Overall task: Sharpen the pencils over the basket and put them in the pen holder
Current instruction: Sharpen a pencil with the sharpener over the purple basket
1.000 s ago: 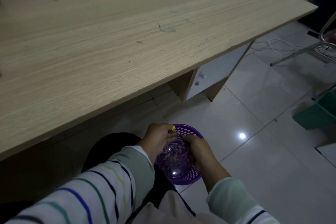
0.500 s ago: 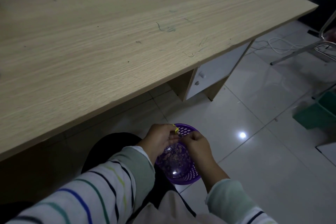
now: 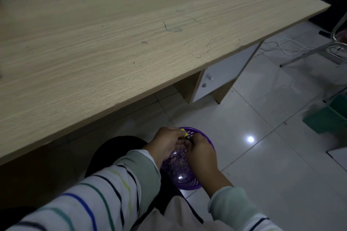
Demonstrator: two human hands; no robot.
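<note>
No brand, label or readable writing shows anywhere; the only marks are some thin pen scribbles (image 3: 172,28) on the desk (image 3: 112,43). The left hand (image 3: 167,143) is curled closed, and a small yellow piece (image 3: 183,131) sticks out between its thumb and forefinger; it is too small and too dark to tell if this is the sharpener or the end of a pencil. The right hand (image 3: 201,153) is also closed, its fingertips pressed against those of the left hand, so the two hands touch in the middle. What the right hand pinches is hidden behind its fingers, and I cannot tell it. Both hands are held low, in front of the person's lap, just above the basket (image 3: 189,184). The basket is purple, round, with small holes in its wall, and pale shavings (image 3: 175,163) lie on its bottom. It sits under the hands, near the dark knee (image 3: 116,148), over the white tiled floor (image 3: 262,155). Both forearms come from the lower edge of the picture and bend inward; the left sleeve (image 3: 105,199) is white with coloured stripes and a pale green cuff, the right sleeve (image 3: 232,206) is pale green. The desk top fills the upper part of the view and is bare wood. To the right on the floor stand a green bin (image 3: 330,118), a metal chair leg (image 3: 309,54) and a white cable (image 3: 287,48).
</note>
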